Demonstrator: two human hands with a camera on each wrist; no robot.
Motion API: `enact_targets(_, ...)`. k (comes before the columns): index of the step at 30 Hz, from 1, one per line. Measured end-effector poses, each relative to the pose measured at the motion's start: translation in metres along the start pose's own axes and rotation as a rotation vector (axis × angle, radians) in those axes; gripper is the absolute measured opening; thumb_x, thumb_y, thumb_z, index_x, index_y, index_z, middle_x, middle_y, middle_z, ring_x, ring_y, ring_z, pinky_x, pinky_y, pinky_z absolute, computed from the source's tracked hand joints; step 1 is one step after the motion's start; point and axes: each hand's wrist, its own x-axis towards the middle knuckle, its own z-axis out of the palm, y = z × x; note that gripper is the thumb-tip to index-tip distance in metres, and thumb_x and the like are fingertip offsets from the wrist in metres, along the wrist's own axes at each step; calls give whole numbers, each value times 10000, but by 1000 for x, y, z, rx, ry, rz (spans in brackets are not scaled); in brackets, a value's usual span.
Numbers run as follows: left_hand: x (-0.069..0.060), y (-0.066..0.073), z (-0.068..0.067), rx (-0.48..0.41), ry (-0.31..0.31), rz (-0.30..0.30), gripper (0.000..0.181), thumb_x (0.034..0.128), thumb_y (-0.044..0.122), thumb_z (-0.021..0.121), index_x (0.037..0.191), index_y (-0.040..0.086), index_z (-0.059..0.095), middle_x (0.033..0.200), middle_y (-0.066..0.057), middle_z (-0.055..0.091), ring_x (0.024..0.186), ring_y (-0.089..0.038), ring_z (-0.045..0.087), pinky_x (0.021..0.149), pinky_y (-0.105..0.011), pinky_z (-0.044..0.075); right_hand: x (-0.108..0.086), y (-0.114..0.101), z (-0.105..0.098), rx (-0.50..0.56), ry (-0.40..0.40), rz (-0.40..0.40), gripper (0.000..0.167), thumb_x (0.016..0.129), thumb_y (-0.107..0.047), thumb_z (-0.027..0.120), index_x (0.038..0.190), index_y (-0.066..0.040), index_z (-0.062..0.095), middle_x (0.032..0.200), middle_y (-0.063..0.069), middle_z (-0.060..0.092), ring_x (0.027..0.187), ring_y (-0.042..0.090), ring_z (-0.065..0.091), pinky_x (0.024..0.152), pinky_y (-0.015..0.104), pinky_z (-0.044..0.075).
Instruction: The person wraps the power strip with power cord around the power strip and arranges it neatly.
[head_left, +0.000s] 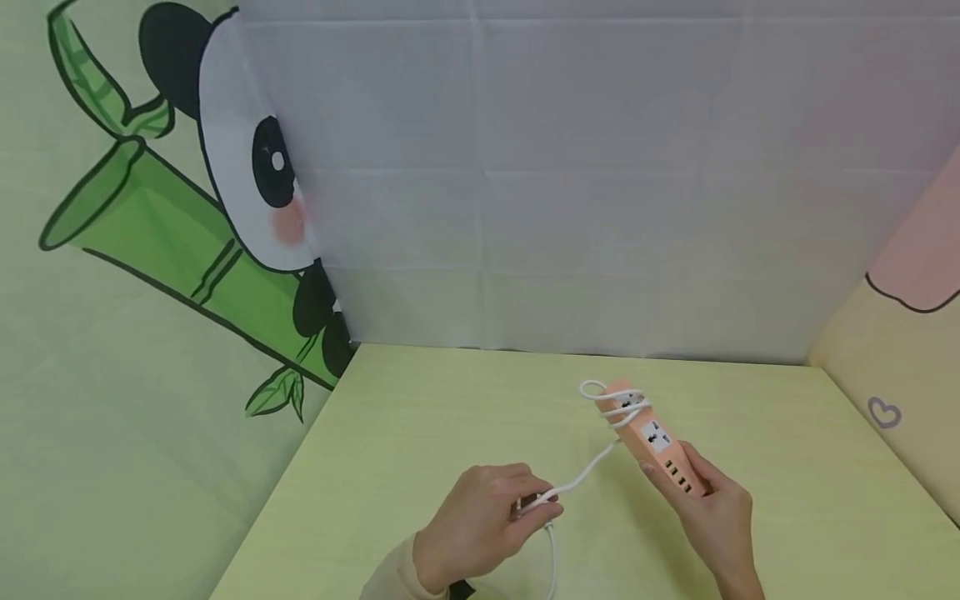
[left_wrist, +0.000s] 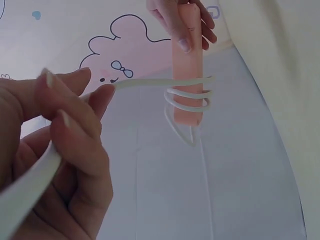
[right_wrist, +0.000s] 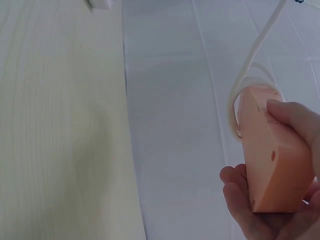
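A pink power strip (head_left: 641, 429) with white sockets and several small USB ports is held up at a tilt by my right hand (head_left: 712, 508), which grips its near end. Loops of white cord (left_wrist: 187, 95) wrap around the strip's far end. From there the cord runs across to my left hand (head_left: 491, 521), which pinches it between thumb and fingers. In the left wrist view the cord passes through the curled fingers (left_wrist: 75, 120). The right wrist view has the thumb and fingers around the strip's end (right_wrist: 277, 155).
Below the hands lies a pale yellow tabletop (head_left: 390, 417). A grey-white cloth wall (head_left: 562, 183) stands behind it, with a panda and bamboo print (head_left: 232, 167) on the left. More cord (head_left: 553, 558) hangs below the left hand.
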Motion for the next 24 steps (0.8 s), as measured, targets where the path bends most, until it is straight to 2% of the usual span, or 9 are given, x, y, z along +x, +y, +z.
enact_targets(5, 2, 3, -6, -37, -1, 7, 107, 979, 242, 685, 947, 149, 728, 746, 107, 585, 640, 91, 432, 614, -14, 348, 3, -1, -1, -10, 8, 0, 690, 792, -294, 888, 1375, -37, 623, 1254, 254, 681, 699, -9, 539, 502, 194, 459)
enact_targets(12, 8, 10, -9, -113, 7, 44, 158, 1041, 177, 580, 1145, 104, 674, 867, 68, 543, 667, 55, 435, 634, -8, 372, 5, -3, -2, -37, -2, -3, 695, 791, -316, 888, 1373, -41, 627, 1255, 242, 685, 715, 3, 532, 512, 201, 454)
enact_targets(18, 13, 9, -12, -65, 57, 115, 179, 1034, 122, 580, 1176, 87, 682, 883, 40, 520, 635, 30, 406, 623, -8, 349, 4, -5, -1, -84, -25, -39, 702, 798, -354, 877, 1371, -35, 626, 1233, 244, 694, 713, 38, 531, 527, 211, 451)
enact_targets(21, 17, 7, -15, -60, 75, 153, 190, 1018, 90, 599, 1185, 80, 689, 912, 17, 524, 631, 28, 416, 635, -7, 354, 3, -3, -2, -111, -39, -95, 690, 783, -350, 889, 1351, -42, 646, 1191, 231, 715, 677, 46, 533, 516, 211, 456)
enact_targets(24, 23, 4, -18, 0, 106, 227, 193, 1002, 69, 618, 1176, 85, 699, 923, 8, 527, 629, 27, 429, 637, -5, 349, 2, -3, -1, -131, -59, -163, 675, 760, -324, 906, 1325, -42, 667, 1139, 214, 736, 645, 34, 522, 509, 210, 455)
